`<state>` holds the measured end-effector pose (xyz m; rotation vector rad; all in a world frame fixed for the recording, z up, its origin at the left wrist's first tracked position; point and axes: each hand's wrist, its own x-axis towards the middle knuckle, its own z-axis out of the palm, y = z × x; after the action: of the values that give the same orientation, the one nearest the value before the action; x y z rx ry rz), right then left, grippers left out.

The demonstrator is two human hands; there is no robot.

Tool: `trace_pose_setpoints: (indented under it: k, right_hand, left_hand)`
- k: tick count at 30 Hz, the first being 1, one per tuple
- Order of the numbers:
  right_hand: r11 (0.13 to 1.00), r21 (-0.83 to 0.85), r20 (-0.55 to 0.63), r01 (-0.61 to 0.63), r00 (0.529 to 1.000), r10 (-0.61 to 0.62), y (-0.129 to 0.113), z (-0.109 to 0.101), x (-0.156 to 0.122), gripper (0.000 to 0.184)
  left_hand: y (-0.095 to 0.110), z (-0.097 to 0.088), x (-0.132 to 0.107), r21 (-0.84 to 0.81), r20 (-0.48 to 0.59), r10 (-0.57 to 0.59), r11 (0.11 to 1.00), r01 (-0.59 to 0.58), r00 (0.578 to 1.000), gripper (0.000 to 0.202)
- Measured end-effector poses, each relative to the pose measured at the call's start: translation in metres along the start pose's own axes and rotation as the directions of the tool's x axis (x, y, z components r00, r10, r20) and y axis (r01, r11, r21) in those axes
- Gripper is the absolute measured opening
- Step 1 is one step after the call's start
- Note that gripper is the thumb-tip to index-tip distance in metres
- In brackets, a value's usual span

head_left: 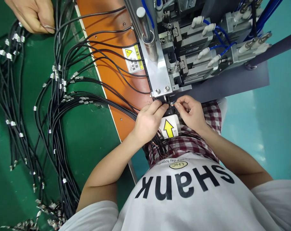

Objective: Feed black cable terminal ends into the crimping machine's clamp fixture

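Observation:
My left hand (149, 121) is closed at the front edge of the machine, its fingertips pressed down on the end of a black cable that is mostly covered by the hand. Facing it, my right hand (193, 113) pinches the thin stripped wires (172, 103) at that cable end between thumb and forefinger. Just below the fingers is a white label with a yellow arrow (168, 127). A bunch of black cables (161, 145) with bare ends hangs over my lap under my left wrist.
Pneumatic clamps (195, 54) with blue hoses stand beyond my hands. Several black cables run across the orange plate (104, 24) into the machine, near a warning label (133, 59). Bundles of cables with silver tags (56, 75) lie on the green mat (97, 173). Another person's hand (33, 14) is at upper left.

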<state>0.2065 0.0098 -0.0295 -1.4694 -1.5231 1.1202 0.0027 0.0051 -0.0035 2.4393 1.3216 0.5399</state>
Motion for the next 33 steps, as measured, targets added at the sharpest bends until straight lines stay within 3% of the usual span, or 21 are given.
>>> trace_pose_setpoints:
  k: [3, 9, 11, 14, 17, 20, 23, 26, 29, 31, 33]
  right_hand:
    - [0.996, 0.066, -0.003, -0.065, 0.998, 0.065, -0.002, -0.002, -0.002, 0.017]
    - [0.998, -0.012, -0.126, 0.059, 0.99, -0.06, -0.017, 0.003, 0.0, 0.013]
    - [0.999, 0.008, -0.146, 0.035, 0.989, -0.034, -0.015, 0.008, 0.002, 0.017]
    - [0.974, 0.179, -0.065, -0.139, 0.986, 0.153, -0.01, 0.013, 0.005, 0.022]
    - [0.834, 0.413, 0.1, -0.366, 0.928, 0.358, -0.008, 0.015, 0.009, 0.028]
    - [0.74, 0.485, 0.188, -0.467, 0.882, 0.433, -0.009, 0.011, 0.013, 0.031]
    - [0.843, 0.363, 0.189, -0.398, 0.917, 0.352, -0.011, 0.003, 0.011, 0.024]
    - [0.978, 0.138, 0.048, -0.154, 0.988, 0.149, -0.011, -0.004, 0.0, 0.019]
    - [0.995, -0.072, -0.024, 0.071, 0.997, -0.073, -0.009, -0.007, -0.012, 0.024]
    - [0.986, -0.121, -0.025, 0.113, 0.993, -0.117, -0.007, -0.008, -0.015, 0.024]
    - [0.998, -0.05, -0.028, 0.025, 0.999, -0.027, -0.004, -0.01, -0.012, 0.024]
  left_hand:
    - [-0.001, 0.0, 0.0, -0.005, -0.01, 0.016, 1.0, -0.016, 1.0, 0.041]
    - [-0.001, 0.001, 0.0, -0.008, -0.007, 0.018, 1.0, -0.018, 1.0, 0.042]
    - [-0.002, 0.001, -0.001, -0.003, -0.003, 0.018, 1.0, -0.018, 1.0, 0.042]
    - [-0.002, 0.001, -0.001, 0.011, -0.003, 0.027, 1.0, -0.027, 1.0, 0.042]
    - [-0.001, 0.0, -0.001, 0.026, -0.002, 0.036, 0.999, -0.036, 0.999, 0.042]
    - [0.0, -0.001, -0.001, 0.038, -0.002, 0.047, 0.998, -0.047, 0.999, 0.041]
    - [0.0, -0.002, 0.0, 0.034, -0.003, 0.053, 0.998, -0.053, 0.999, 0.04]
    - [0.0, -0.001, 0.001, 0.035, 0.0, 0.049, 0.998, -0.049, 0.999, 0.039]
    - [0.001, -0.003, 0.001, 0.064, -0.007, 0.04, 0.997, -0.039, 0.999, 0.037]
    - [0.004, -0.004, 0.0, 0.127, -0.041, 0.026, 0.992, -0.021, 0.999, 0.034]
    - [0.008, -0.006, -0.002, 0.208, -0.083, 0.019, 0.978, -0.002, 0.996, 0.031]
